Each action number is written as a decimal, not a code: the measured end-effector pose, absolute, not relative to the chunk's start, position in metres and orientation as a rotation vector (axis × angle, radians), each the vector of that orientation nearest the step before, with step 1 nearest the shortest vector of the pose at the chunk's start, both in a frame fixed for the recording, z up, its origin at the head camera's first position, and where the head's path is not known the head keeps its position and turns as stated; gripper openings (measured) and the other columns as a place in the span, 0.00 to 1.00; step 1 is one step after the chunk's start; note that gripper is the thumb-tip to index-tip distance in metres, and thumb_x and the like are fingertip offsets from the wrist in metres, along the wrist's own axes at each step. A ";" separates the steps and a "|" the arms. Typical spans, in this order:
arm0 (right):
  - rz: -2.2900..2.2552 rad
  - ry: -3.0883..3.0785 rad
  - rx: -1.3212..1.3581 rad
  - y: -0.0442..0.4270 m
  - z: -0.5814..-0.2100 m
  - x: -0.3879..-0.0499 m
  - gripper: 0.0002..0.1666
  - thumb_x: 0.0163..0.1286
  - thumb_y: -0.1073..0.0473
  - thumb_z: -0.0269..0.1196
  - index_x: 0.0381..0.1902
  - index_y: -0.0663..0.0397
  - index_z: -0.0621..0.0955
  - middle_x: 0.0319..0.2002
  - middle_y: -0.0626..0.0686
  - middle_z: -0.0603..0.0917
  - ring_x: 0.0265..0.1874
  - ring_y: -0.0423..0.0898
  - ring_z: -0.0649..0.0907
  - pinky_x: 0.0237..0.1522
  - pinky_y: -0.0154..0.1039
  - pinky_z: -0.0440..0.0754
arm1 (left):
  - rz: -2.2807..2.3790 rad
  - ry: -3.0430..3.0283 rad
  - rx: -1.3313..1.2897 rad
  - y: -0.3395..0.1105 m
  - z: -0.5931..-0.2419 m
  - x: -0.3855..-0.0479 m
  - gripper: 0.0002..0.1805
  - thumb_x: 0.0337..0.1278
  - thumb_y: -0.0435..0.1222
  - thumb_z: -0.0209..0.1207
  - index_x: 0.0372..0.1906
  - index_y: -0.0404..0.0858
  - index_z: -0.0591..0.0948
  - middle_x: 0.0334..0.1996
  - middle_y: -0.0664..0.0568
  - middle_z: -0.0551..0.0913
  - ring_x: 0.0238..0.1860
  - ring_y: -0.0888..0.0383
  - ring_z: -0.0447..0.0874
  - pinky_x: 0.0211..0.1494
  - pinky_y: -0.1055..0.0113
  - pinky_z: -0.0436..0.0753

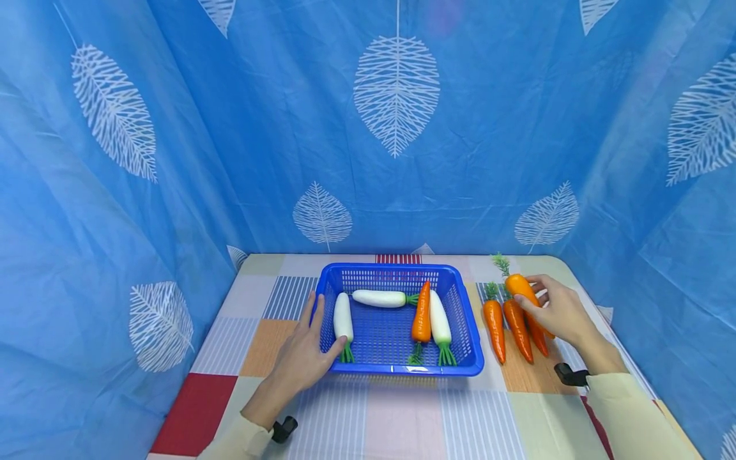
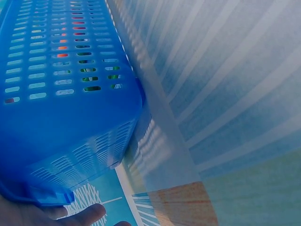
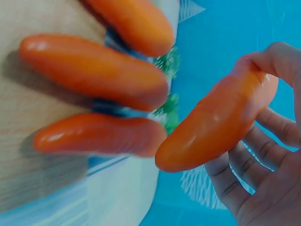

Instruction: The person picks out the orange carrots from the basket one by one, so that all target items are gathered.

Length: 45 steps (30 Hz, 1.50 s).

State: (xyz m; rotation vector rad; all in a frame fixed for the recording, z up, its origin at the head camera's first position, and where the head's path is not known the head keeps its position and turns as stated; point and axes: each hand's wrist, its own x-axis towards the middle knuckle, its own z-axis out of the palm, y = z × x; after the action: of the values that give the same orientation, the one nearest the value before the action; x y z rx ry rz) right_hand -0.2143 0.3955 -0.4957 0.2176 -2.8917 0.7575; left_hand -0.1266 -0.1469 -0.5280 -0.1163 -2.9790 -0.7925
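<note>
My right hand [image 1: 554,308] pinches an orange carrot [image 1: 520,289] between thumb and fingers, above other carrots [image 1: 518,329] lying on the table. In the right wrist view the held carrot [image 3: 214,125] is tilted, the fingers [image 3: 249,160] behind it. At the left side of a blue basket [image 1: 385,369], my left hand [image 1: 301,354] touches the rim, fingers extended and thumb at the front left corner. Inside the basket are white radishes [image 1: 342,316] with green tops and one carrot [image 1: 422,316]. The left wrist view shows the basket's outer wall [image 2: 70,117] and partly cropped fingers [image 2: 89,215].
A patchwork cloth [image 1: 402,415] covers the table. Blue curtains [image 1: 397,191] with white leaf prints hang behind and on both sides. Green carrot tops [image 1: 501,263] point toward the table's back edge.
</note>
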 end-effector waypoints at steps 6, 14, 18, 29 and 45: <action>0.770 -2.917 0.123 0.411 -0.506 -0.210 0.40 0.84 0.47 0.73 0.78 0.70 0.75 0.62 0.79 0.85 0.48 0.66 0.89 0.30 0.39 0.91 | -0.785 -2.975 -0.118 -0.147 -0.528 -0.127 0.60 0.81 0.63 0.64 0.99 0.42 0.47 0.99 0.39 0.41 0.89 0.24 0.69 0.76 0.23 0.85; 0.747 -2.916 0.063 0.431 -0.517 -0.208 0.41 0.86 0.46 0.71 0.79 0.71 0.73 0.60 0.81 0.85 0.49 0.72 0.89 0.38 0.57 0.97 | -0.782 -2.968 -0.124 -0.147 -0.529 -0.127 0.60 0.81 0.62 0.65 0.99 0.41 0.48 0.99 0.38 0.42 0.88 0.23 0.70 0.74 0.23 0.87; 0.739 -2.940 0.013 0.440 -0.522 -0.208 0.42 0.86 0.45 0.69 0.80 0.71 0.72 0.60 0.83 0.84 0.51 0.75 0.88 0.39 0.60 0.97 | -0.784 -2.965 -0.122 -0.147 -0.529 -0.127 0.60 0.81 0.62 0.65 0.99 0.42 0.48 0.99 0.38 0.43 0.89 0.23 0.70 0.74 0.23 0.86; 0.708 -2.960 -0.071 0.458 -0.534 -0.214 0.42 0.87 0.44 0.68 0.79 0.72 0.72 0.58 0.85 0.85 0.44 0.72 0.88 0.36 0.55 0.91 | -0.791 -2.957 -0.130 -0.147 -0.525 -0.126 0.59 0.81 0.61 0.65 0.99 0.41 0.49 0.99 0.37 0.44 0.88 0.22 0.70 0.73 0.22 0.86; 0.703 -3.035 -0.133 0.468 -0.549 -0.223 0.43 0.87 0.44 0.66 0.77 0.78 0.71 0.58 0.85 0.85 0.47 0.75 0.88 0.46 0.69 0.92 | -0.788 -2.951 -0.152 -0.149 -0.525 -0.126 0.59 0.81 0.62 0.63 0.98 0.39 0.50 0.99 0.36 0.44 0.88 0.22 0.70 0.72 0.22 0.87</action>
State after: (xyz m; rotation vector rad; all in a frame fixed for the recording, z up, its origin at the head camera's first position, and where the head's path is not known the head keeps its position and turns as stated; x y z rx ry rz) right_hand -0.2233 0.4680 -0.5492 -0.1331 -3.0351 0.7031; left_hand -0.1257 -0.1487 -0.5255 -0.1518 -2.9511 -0.7880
